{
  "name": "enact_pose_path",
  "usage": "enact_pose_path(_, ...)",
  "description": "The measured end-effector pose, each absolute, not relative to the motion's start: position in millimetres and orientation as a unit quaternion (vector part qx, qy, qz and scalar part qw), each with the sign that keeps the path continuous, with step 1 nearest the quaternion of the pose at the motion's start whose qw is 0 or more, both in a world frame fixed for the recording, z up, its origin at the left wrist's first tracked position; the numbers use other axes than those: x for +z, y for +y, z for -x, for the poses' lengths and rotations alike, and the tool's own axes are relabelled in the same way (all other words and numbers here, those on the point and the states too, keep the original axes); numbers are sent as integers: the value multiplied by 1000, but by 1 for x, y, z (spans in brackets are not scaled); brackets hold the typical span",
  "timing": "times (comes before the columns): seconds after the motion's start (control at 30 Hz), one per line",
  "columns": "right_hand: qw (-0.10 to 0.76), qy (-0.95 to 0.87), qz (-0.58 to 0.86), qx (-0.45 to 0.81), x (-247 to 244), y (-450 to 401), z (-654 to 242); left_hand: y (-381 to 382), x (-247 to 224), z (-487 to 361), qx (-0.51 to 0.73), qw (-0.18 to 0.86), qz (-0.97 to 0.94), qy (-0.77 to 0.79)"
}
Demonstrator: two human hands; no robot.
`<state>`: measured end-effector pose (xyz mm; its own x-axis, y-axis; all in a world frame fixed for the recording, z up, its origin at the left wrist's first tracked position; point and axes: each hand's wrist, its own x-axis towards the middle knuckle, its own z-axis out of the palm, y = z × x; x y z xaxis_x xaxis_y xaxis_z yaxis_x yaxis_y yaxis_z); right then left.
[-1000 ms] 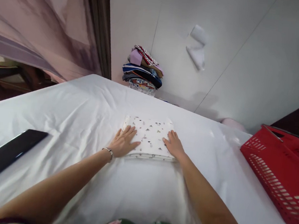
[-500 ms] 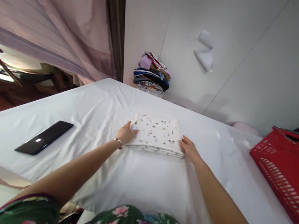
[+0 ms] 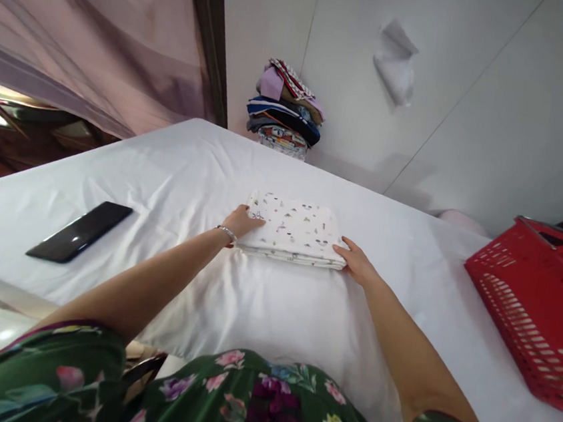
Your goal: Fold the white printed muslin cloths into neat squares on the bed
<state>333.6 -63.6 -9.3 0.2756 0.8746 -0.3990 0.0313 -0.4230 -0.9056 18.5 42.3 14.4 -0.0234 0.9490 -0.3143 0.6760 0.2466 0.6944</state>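
A white cloth [image 3: 292, 229] with small printed figures lies folded into a flat rectangle on the white-covered table. My left hand [image 3: 241, 224], with a bracelet at the wrist, grips its left edge, thumb on top and the other fingers at the side and partly hidden. At the opposite edge, my right hand [image 3: 354, 259] holds the near right corner, its thumb and a finger over the top. Several layers show along the cloth's near side.
A dark flat tablet-like object [image 3: 81, 231] lies on the left of the table [image 3: 165, 172]. At the right stands a red basket [image 3: 533, 304]. Stacked clothes [image 3: 286, 114] are beyond the far edge, near a pink curtain [image 3: 103, 38] and white crumpled material [image 3: 397, 65].
The view has tilted down, so most things appear higher. Both hands remain at the cloth's sides, and its near edge looks slightly thicker and more raised.
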Motion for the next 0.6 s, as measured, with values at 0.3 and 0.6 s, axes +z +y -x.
enact_pose_path(0.3,346,-404,726,437,-16,-84,-325,43,7,-9,208,399,-584,675)
enact_pose_path(0.6,222,-772,595,35,2,-98,-289,13,18,18,212,563,-508,617)
